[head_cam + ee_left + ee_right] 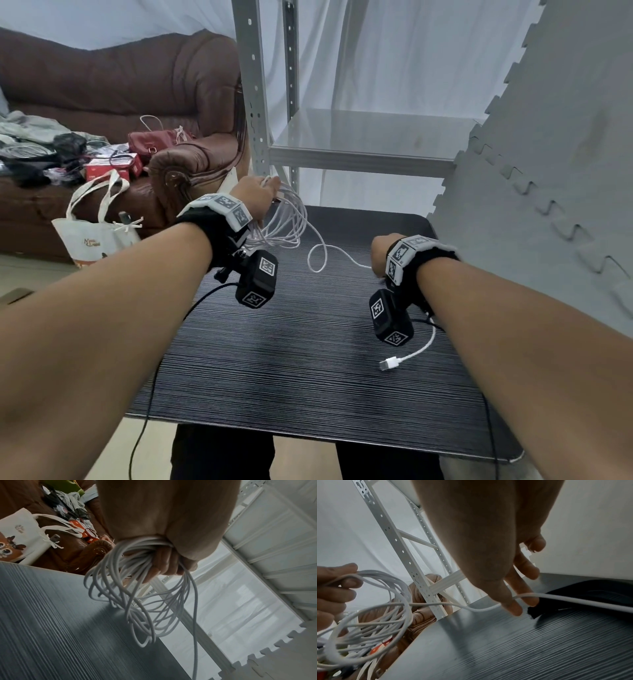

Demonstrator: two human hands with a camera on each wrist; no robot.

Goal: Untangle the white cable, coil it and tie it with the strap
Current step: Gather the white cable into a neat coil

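My left hand (261,194) is raised over the far left corner of the dark ribbed table (291,349) and grips a bundle of several loops of the white cable (285,224). In the left wrist view the fingers (164,565) curl round the loops (137,608), which hang down to the tabletop. One strand runs right to my right hand (379,255), which pinches it between thumb and forefinger (511,605). The cable's USB plug (387,364) lies on the table near my right wrist. A black thing (573,596) lies beyond the right fingers; I cannot tell if it is the strap.
A grey metal shelf rack (359,150) stands just behind the table. A grey foam-mat wall (548,171) closes off the right side. A brown sofa (102,85) with clutter and a white tote bag (92,233) are at the left.
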